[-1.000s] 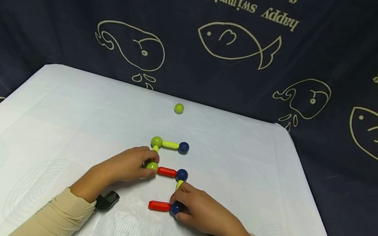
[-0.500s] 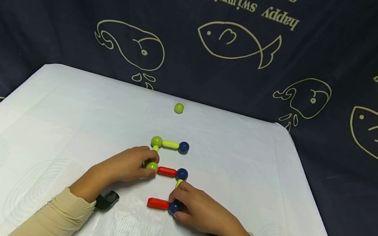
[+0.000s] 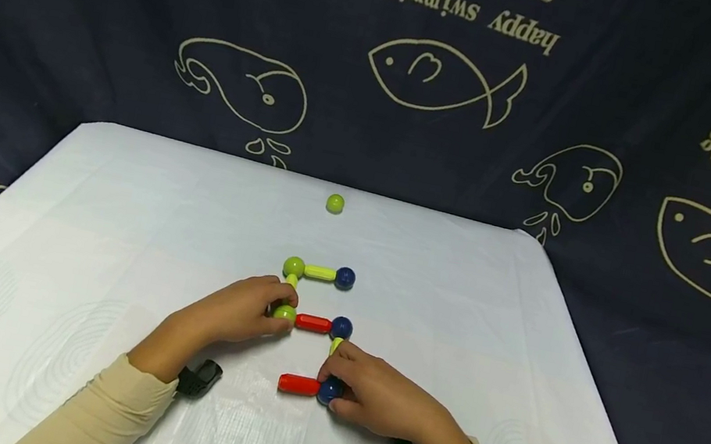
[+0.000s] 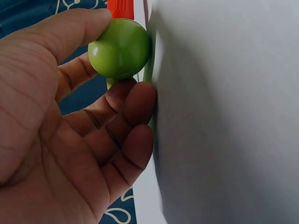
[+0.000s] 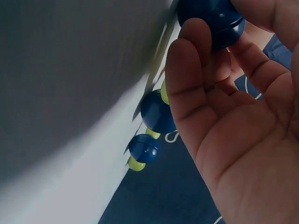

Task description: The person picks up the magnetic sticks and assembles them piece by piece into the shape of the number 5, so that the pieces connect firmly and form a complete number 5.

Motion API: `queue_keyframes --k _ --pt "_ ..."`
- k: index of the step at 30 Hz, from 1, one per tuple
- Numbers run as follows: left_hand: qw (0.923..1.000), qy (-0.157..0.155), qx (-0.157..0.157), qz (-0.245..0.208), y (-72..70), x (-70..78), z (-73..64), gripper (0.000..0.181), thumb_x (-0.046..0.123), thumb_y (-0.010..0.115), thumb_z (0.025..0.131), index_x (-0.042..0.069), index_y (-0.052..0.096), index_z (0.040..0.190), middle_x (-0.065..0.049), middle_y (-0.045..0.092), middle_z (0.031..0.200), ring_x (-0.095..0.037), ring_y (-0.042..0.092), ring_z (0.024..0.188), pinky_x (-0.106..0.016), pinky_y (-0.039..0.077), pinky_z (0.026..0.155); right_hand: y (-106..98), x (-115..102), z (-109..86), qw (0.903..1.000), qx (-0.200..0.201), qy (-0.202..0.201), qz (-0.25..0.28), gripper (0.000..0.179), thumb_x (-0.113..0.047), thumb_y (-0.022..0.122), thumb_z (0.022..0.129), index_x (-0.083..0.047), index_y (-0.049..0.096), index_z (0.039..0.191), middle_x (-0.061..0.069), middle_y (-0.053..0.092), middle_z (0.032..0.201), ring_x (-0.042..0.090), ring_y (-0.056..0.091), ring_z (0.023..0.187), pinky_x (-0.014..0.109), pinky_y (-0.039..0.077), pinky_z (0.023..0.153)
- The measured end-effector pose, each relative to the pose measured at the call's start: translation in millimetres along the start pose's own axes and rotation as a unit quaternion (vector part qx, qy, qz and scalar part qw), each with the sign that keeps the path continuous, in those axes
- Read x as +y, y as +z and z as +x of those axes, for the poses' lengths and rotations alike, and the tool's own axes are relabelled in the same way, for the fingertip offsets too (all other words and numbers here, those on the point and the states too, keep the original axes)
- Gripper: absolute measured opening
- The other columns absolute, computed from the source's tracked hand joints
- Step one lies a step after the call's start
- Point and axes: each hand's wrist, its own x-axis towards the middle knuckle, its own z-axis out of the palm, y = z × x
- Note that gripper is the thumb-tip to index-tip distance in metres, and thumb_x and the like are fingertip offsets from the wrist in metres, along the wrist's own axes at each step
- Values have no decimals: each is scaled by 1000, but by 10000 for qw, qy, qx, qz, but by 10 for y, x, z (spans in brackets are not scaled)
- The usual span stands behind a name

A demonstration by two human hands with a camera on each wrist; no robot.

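A zigzag of magnetic balls and rods lies on the white table. My left hand [image 3: 243, 309] holds the lower green ball [image 4: 120, 48] with thumb and fingers. From that ball a red rod [image 3: 313, 323] runs to the middle blue ball [image 3: 341, 328]. My right hand [image 3: 385, 398] grips the lowest blue ball [image 5: 212, 18]. A second red rod [image 3: 299, 385] points left from it, its left end free. Between the two blue balls, a yellow-green rod [image 3: 336, 345] is partly hidden by the right fingers. Another yellow-green rod [image 3: 292, 281] rises beside the left fingertips.
At the zigzag's top, a green ball [image 3: 293, 267], a yellow-green rod [image 3: 319, 273] and a blue ball [image 3: 345, 277] are joined. A loose green ball [image 3: 335, 203] sits near the table's far edge. Behind hangs a dark blue cloth [image 3: 372, 130] with fish drawings.
The right hand has shifted very slightly left and up with the lowest blue ball and its red rod. The left hand keeps its place and its hold.
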Motion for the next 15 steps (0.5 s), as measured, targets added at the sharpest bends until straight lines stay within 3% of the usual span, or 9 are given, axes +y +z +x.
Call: queue_keyframes --k 15 --pt "9999 99 -26 3 -32 -4 -1 19 21 74 89 15 66 106 2 58 90 -16 53 84 -36 47 78 6 1 -1 9999 74 -91 -122 20 -14 70 90 -21 63 108 -10 47 101 3 50 80 17 43 71"
